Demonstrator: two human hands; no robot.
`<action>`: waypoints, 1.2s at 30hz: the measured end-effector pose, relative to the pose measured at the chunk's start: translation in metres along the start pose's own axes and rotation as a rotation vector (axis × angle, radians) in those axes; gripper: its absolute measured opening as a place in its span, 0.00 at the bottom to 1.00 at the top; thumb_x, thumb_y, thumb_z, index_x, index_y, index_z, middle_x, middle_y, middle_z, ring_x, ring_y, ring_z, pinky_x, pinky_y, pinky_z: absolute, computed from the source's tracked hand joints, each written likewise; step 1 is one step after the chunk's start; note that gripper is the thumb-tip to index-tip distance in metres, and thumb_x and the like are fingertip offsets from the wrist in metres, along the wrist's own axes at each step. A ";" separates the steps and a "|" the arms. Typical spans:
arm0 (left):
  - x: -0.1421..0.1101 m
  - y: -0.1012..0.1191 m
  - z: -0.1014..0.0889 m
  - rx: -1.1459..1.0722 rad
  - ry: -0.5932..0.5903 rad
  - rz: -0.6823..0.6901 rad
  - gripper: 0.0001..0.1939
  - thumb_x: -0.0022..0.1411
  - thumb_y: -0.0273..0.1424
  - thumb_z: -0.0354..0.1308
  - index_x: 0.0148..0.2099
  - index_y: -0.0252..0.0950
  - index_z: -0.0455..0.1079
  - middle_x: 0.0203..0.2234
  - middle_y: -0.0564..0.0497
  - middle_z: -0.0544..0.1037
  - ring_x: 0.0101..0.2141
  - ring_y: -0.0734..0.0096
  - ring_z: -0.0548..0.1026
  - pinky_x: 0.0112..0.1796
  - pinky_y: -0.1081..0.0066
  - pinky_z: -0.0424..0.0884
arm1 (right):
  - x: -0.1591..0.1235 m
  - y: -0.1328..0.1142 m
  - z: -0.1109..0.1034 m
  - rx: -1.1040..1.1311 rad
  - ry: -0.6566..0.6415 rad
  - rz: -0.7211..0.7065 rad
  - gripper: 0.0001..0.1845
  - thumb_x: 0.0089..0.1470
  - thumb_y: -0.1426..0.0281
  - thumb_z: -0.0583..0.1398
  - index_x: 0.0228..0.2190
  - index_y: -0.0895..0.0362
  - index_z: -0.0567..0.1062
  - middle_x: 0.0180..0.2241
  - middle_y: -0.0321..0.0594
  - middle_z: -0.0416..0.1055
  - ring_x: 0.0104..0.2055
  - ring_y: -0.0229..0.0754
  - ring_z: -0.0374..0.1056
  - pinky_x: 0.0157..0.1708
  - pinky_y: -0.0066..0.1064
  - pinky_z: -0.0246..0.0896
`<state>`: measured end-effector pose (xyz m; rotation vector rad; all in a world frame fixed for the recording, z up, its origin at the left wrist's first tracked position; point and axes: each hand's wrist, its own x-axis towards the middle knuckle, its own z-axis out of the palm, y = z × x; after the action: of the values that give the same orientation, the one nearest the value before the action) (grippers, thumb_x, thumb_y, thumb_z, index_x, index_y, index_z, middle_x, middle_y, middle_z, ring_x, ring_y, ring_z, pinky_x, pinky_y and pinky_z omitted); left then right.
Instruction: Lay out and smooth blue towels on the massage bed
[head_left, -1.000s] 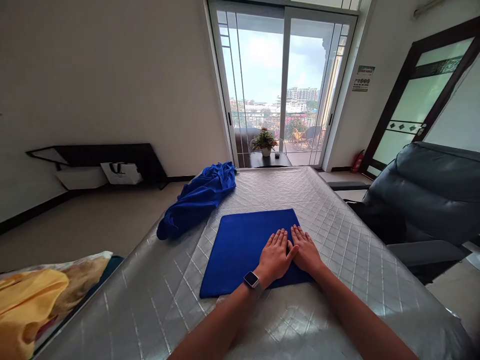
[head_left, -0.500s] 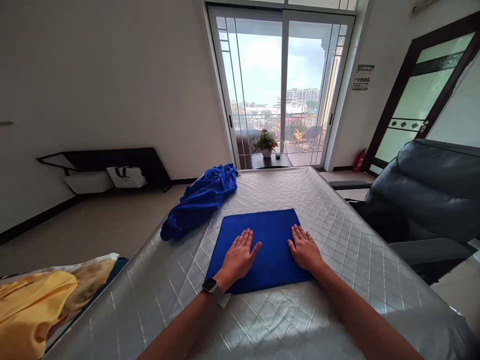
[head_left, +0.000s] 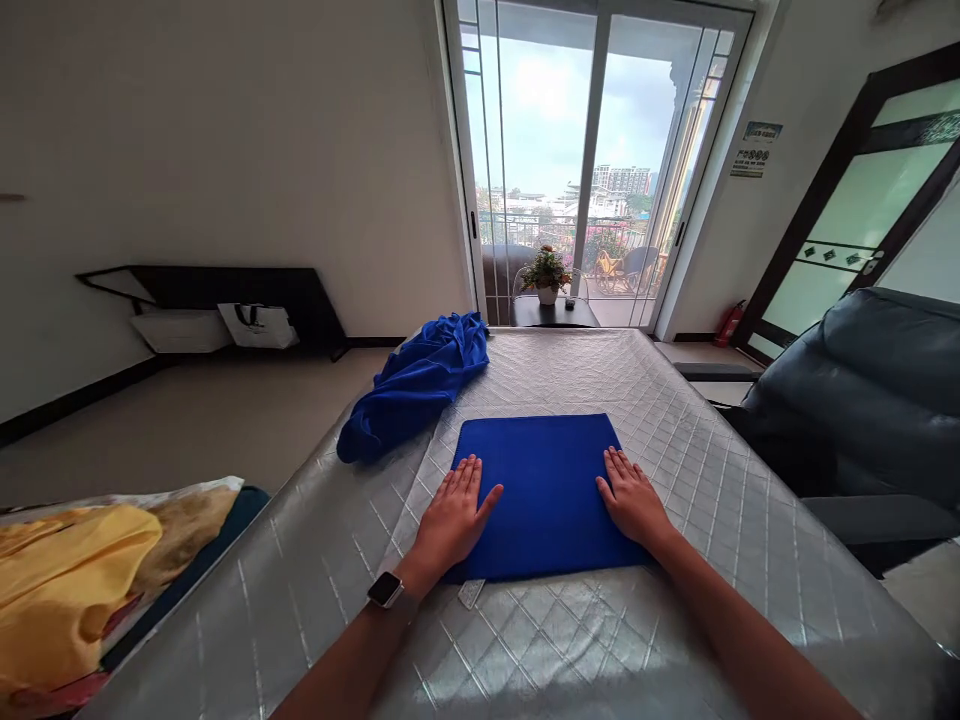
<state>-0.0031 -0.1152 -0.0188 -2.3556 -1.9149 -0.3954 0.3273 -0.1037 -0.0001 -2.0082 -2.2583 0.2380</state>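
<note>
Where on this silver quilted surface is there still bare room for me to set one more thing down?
Bare quilting shows right of the folded blue cloth and your right hand, and behind the cloth, toward the far edge. The left side is crowded: your left hand and the crumpled blue cloth lie there.

A vivid royal-blue square of cloth (head_left: pixel 547 495), plain and without any pattern, lies on a silver quilted cover (head_left: pixel 697 600) stitched in a diamond grid of paler lines. A crumpled towel (head_left: pixel 412 385) beyond it is the same deep blue, darker in its folds, while the fabric (head_left: pixel 67 570) at lower left mixes mustard yellow, tan and a touch of red beside a dark teal edge. Off to the right, a leather armchair (head_left: pixel 862 400) is dark slate grey and a fire extinguisher (head_left: pixel 729 325) is red.
</note>
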 end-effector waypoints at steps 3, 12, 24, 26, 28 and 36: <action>0.000 0.002 -0.002 -0.018 -0.009 -0.015 0.42 0.73 0.55 0.32 0.74 0.29 0.53 0.71 0.38 0.58 0.71 0.55 0.55 0.69 0.52 0.54 | 0.001 0.001 0.001 -0.018 -0.003 0.006 0.37 0.70 0.57 0.39 0.72 0.63 0.46 0.75 0.42 0.38 0.76 0.42 0.33 0.72 0.40 0.30; 0.000 0.002 -0.004 -0.037 -0.025 -0.022 0.44 0.73 0.56 0.31 0.73 0.27 0.55 0.71 0.37 0.57 0.70 0.54 0.55 0.69 0.52 0.54 | 0.000 -0.002 0.001 -0.064 0.008 -0.002 0.37 0.70 0.57 0.39 0.72 0.65 0.47 0.74 0.45 0.38 0.76 0.43 0.33 0.72 0.41 0.30; 0.001 0.002 -0.003 -0.011 -0.004 -0.002 0.44 0.73 0.56 0.31 0.73 0.25 0.55 0.71 0.36 0.58 0.71 0.55 0.55 0.69 0.52 0.54 | -0.038 0.002 -0.008 -0.037 -0.048 -0.074 0.38 0.70 0.54 0.38 0.72 0.63 0.49 0.74 0.43 0.39 0.76 0.43 0.34 0.73 0.41 0.31; 0.001 0.002 -0.003 -0.009 -0.013 -0.005 0.45 0.72 0.57 0.31 0.73 0.26 0.55 0.71 0.37 0.58 0.71 0.55 0.55 0.69 0.53 0.53 | -0.043 0.000 -0.004 -0.014 -0.043 -0.055 0.39 0.71 0.53 0.38 0.72 0.63 0.47 0.74 0.42 0.38 0.76 0.43 0.33 0.73 0.40 0.30; 0.001 0.001 -0.003 -0.009 -0.012 -0.005 0.44 0.72 0.57 0.31 0.73 0.28 0.54 0.71 0.38 0.58 0.71 0.56 0.55 0.69 0.53 0.53 | -0.045 -0.002 -0.001 -0.003 -0.034 -0.040 0.38 0.71 0.54 0.39 0.72 0.63 0.46 0.74 0.41 0.37 0.76 0.43 0.32 0.73 0.40 0.30; 0.000 -0.002 0.001 0.011 0.033 0.008 0.43 0.72 0.56 0.32 0.73 0.30 0.54 0.70 0.38 0.60 0.70 0.54 0.57 0.68 0.52 0.56 | -0.046 -0.002 0.001 0.026 -0.015 -0.039 0.38 0.71 0.54 0.38 0.72 0.62 0.46 0.74 0.41 0.37 0.76 0.42 0.31 0.73 0.41 0.30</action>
<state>-0.0049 -0.1144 -0.0195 -2.3340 -1.8886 -0.4189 0.3304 -0.1492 0.0007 -1.9538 -2.2893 0.2786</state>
